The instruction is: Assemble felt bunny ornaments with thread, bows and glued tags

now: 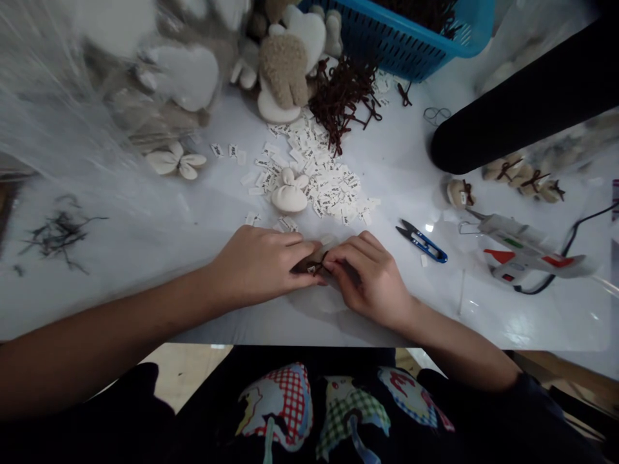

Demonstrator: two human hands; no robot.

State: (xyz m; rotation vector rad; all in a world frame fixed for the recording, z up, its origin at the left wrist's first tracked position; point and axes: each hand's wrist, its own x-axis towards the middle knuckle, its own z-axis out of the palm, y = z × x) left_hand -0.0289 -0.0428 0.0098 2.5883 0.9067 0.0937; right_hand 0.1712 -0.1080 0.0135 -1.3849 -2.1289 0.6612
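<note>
Near the table's front edge, my left hand [268, 264] is closed around a small brownish plush piece, mostly hidden by the fingers. A dark brown bow [314, 265] and a small white label show on that piece. The thumb and forefinger of my right hand [370, 277] pinch the bow from the right side. Just beyond my hands sits a cream plush piece [289, 195] with petal-like tips, beside a pile of small printed white labels [333, 183]. Farther back lies a heap of dark brown bows [343, 96].
Blue thread snips [423, 241] and a glue gun [522, 245] lie to the right, near several finished plush pieces [527, 175]. A black post [512, 103] slants in there. A blue basket [401, 45] stands at the back. Thread scraps [60, 232] and plastic-bagged plush parts [178, 71] are leftward.
</note>
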